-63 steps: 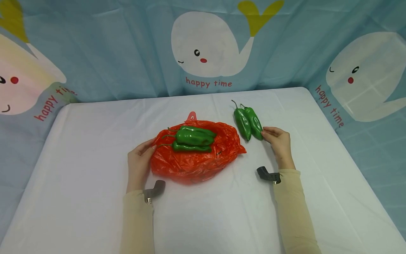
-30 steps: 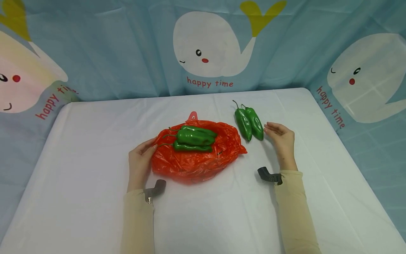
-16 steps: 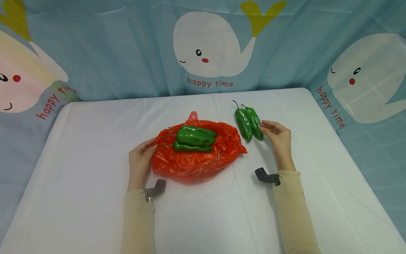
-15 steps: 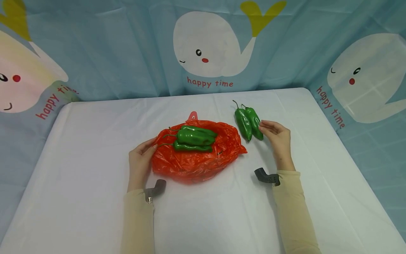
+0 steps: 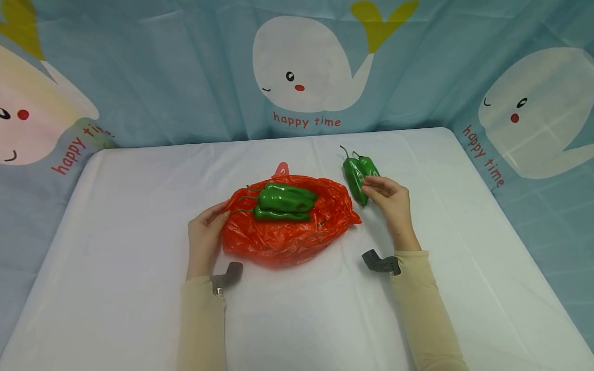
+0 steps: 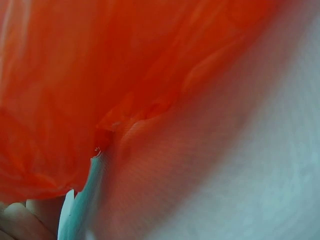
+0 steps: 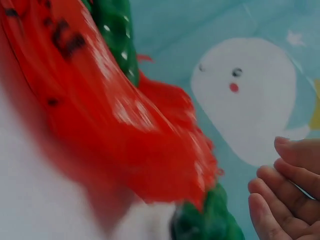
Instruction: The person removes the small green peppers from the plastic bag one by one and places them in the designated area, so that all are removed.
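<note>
A crinkled red plastic bag [image 5: 274, 239] lies in the middle of the table, with three green peppers [image 5: 284, 200] on it, side by side. My left hand [image 5: 204, 237] pinches the bag's left edge between thumb and fingers; its fingers [image 6: 25, 220] show low in the left wrist view. To the right of the bag, two more peppers lie together on the cloth: a left one [image 5: 353, 175] and a right one [image 5: 368, 166], whose lower part my right hand [image 5: 392, 206] hides. In the right wrist view the right hand's fingers are loosely bent with nothing between them.
White cloth [image 5: 297, 319] covers the table. Behind it hangs a blue curtain [image 5: 185, 77] with printed whales. A black wrist mount [image 5: 382, 263] sits on the right wrist and another black mount [image 5: 227, 275] on the left.
My right hand has shifted left from beside the right pepper to over its lower part. The left hand, the bag and the peppers stay where they were.
</note>
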{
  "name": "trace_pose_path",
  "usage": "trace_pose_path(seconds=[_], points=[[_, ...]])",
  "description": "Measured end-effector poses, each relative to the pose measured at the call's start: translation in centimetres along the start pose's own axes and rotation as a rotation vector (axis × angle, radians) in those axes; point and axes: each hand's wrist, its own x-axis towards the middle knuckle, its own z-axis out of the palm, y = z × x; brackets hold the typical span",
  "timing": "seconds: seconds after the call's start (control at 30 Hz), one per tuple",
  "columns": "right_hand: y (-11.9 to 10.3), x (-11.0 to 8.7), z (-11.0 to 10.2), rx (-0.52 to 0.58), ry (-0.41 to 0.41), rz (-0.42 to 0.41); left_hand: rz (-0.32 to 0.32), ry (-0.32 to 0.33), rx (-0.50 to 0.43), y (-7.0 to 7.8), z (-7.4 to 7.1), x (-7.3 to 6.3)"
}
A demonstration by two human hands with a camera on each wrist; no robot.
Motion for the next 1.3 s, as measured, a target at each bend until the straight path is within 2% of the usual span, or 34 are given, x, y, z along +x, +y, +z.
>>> trace_pose_path(seconds=[0.23, 0.53, 0.83, 1.07, 1.3], points=[[-0.4, -0.7, 1.7, -0.007, -0.112, -0.071, 0.006, -0.001, -0.005, -0.1, -0.1, -0.1], [-0.9, -1.2, 2.9, 0.045, -0.157, -0.122, 0.018, -0.005, -0.006, -0.1, -0.3, -0.2], [-1.0, -1.7, 3.9, 0.047, -0.188, -0.136, 0.01, -0.014, 0.002, -0.2, -0.5, -0.3], [-1.0, -2.1, 5.2, 0.063, -0.229, -0.134, 0.029, -0.007, 0.007, 0.1, -0.7, -0.2], [-1.3, -2.3, 6.0, 0.039, -0.273, -0.135, 0.042, -0.023, -0.002, -0.1, -0.3, 0.1]])
